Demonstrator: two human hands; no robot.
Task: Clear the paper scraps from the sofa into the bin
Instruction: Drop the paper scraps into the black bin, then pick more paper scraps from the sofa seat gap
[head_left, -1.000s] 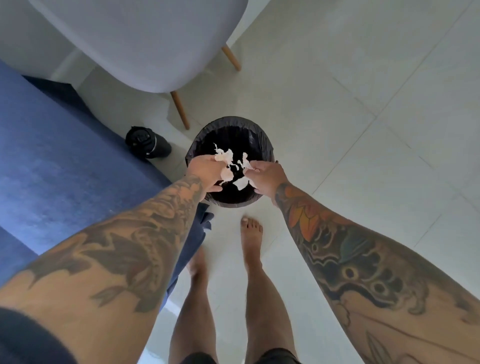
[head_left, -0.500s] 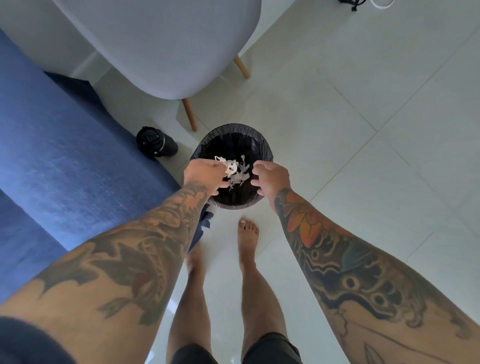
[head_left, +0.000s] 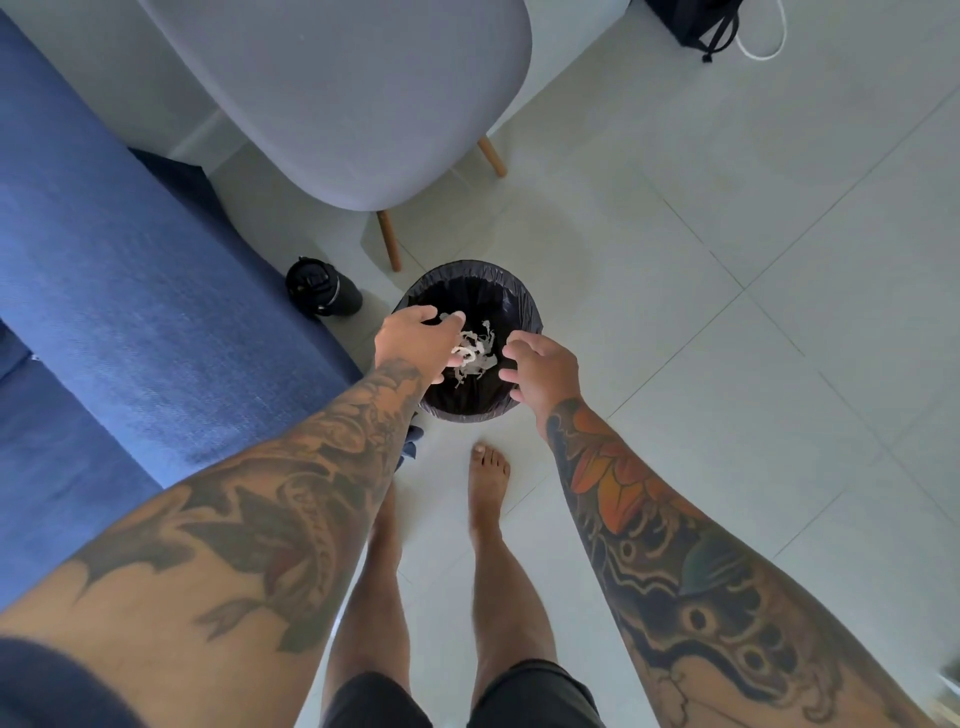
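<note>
A round bin (head_left: 522, 304) lined with a black bag stands on the tiled floor just in front of my feet. White paper scraps (head_left: 475, 353) lie loose inside it, between my two hands. My left hand (head_left: 413, 338) hovers over the bin's left rim with fingers spread and holds nothing. Over the right rim my right hand (head_left: 543, 364) is also spread and empty. The blue sofa (head_left: 119, 291) fills the left side of the view, and the part I see bears no scraps.
A grey chair (head_left: 337, 93) with wooden legs stands just beyond the bin. A black bottle (head_left: 322, 293) lies on the floor between sofa and bin. A dark bag with a white cord (head_left: 706, 23) sits far right. Pale floor tiles (head_left: 727, 312) stretch to the right.
Both hands held crumpled scraps over the bin a second ago; the fingers have since spread apart and the scraps have dropped into the bag. The view has pulled back slightly.
</note>
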